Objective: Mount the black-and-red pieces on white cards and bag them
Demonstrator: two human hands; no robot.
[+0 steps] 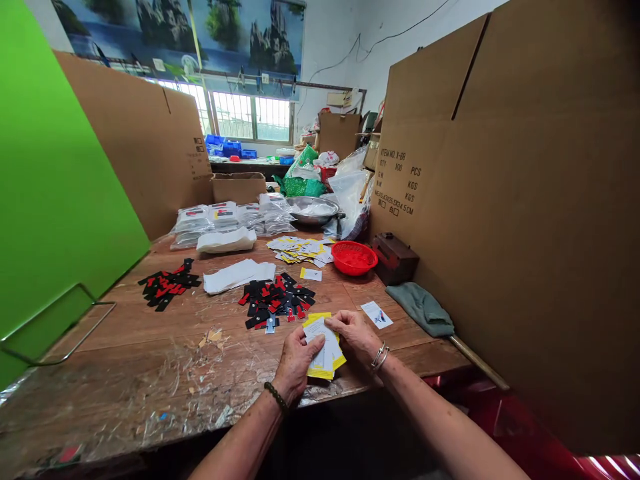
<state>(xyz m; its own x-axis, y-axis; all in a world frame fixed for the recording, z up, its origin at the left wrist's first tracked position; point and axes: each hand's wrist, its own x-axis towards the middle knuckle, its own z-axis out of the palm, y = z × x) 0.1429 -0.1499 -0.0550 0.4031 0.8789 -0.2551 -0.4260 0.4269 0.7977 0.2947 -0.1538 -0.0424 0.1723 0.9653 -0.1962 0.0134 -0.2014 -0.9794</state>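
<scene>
A small stack of white-and-yellow printed cards (320, 348) is held over the table's front edge. My left hand (296, 360) grips it from the left, thumb across the top card. At the stack's upper right, my right hand (356, 333) pinches a card between thumb and fingers. A single white card with a picture (377, 315) lies just right of that hand. Beyond the hands sits a pile of black and red flat pieces (277, 300), and behind it one loose yellow-edged card (311, 274). Farther back is a heap of similar cards (300, 249).
A red plastic basket (354, 259), a dark box (395, 257) and a grey-green cloth (420, 308) line the right side. White paper strips (239, 275), another black-and-red pile (169, 285) and bagged packs (220, 217) lie left and back. Tall cardboard (525, 220) walls the right.
</scene>
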